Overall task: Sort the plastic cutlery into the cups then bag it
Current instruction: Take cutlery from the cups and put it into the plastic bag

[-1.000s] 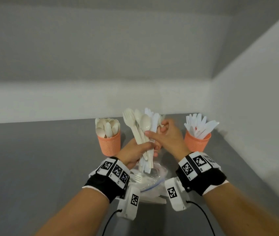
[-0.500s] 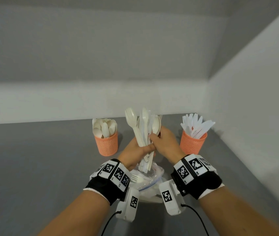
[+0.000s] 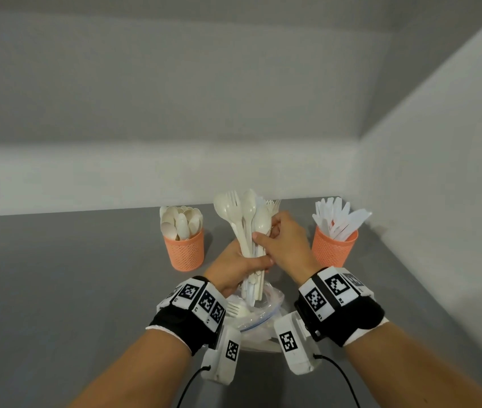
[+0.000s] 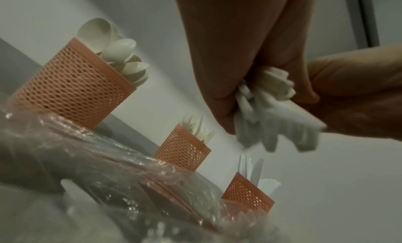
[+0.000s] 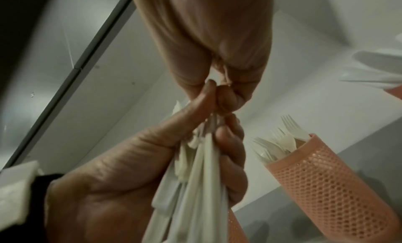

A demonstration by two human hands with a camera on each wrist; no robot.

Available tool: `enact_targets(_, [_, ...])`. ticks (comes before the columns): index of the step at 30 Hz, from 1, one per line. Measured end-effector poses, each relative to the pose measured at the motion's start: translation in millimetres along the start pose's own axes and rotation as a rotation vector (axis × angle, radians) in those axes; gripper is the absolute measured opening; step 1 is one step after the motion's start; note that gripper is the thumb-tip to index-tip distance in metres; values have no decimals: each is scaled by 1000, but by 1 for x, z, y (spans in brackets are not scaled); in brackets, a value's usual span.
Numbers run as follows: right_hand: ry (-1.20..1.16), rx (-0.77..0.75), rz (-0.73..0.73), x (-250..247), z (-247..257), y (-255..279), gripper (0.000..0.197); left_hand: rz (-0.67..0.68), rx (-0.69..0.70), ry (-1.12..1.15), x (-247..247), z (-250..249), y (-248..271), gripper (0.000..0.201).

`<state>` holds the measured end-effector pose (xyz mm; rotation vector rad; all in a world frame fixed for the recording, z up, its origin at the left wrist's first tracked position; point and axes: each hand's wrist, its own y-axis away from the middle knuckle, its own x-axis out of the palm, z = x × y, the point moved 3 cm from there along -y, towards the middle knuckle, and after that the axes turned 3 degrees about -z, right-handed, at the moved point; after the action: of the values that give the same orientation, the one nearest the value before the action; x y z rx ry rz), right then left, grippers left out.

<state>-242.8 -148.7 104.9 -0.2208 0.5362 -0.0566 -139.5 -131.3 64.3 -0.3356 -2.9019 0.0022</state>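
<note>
I hold an upright bundle of white and cream spoons, forks and knives point(image 3: 248, 228) in both hands. My left hand point(image 3: 251, 263) grips its handles low down, and my right hand point(image 3: 266, 234) grips it just below the heads. In the right wrist view the left hand point(image 5: 130, 169) is wrapped round the handles point(image 5: 195, 178). The handle ends point(image 4: 272, 123) hang just above a clear plastic bag point(image 3: 263, 309) lying on the table, with a fork point(image 3: 233, 308) inside it.
Three orange mesh cups stand in a row behind the bundle: spoons point(image 3: 185, 250) on the left, forks point(image 4: 182, 152) in the middle, mostly hidden by my hands in the head view, and knives point(image 3: 334, 245) on the right. White walls close the back and the right side.
Both hands have kept hold of the bundle. The cutlery heads, fanned out a second ago, now stand closer together, and the right hand has shifted slightly on them.
</note>
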Motion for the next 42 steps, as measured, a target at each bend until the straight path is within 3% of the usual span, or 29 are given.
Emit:
enact_targets(3, [33, -19, 108, 4, 8, 1, 13, 1, 16, -6, -4, -1, 1, 39])
enact_targets(6, [-135, 56, 316, 7, 16, 5, 25, -12, -16, 46, -13, -1, 2, 27])
enact_targets(7, [-170, 60, 323, 5, 16, 4, 29, -26, -31, 62, -15, 0, 2, 24])
enact_targets(11, [-212, 51, 59, -8, 4, -5, 23, -81, -86, 112, -18, -5, 0, 14])
enact_targets(13, [-272, 160, 174, 0, -2, -3, 35, -44, -101, 77, -15, -9, -1, 11])
enact_targets(15, [-369, 217, 302, 8, -4, -1, 35, 11, -141, 51, -10, -11, -1, 20])
enact_targets(21, [-553, 285, 292, 12, -13, -2, 30, -27, -175, 71, -4, -10, -3, 29])
enact_targets(30, [-878, 293, 200, 11, -25, -10, 36, -278, -70, -77, -12, -11, -16, 19])
enact_targets(36, [-1059, 316, -17, -4, -30, -23, 19, -269, -59, -72, -16, -5, -25, 13])
enact_targets(39, [-912, 218, -149, -29, -31, -37, 14, -246, -48, 24, -18, -11, -27, 12])
enact_targets(42, [-697, 46, -324, -62, -35, -58, 11, -189, -3, -39, -17, -20, -21, 10])
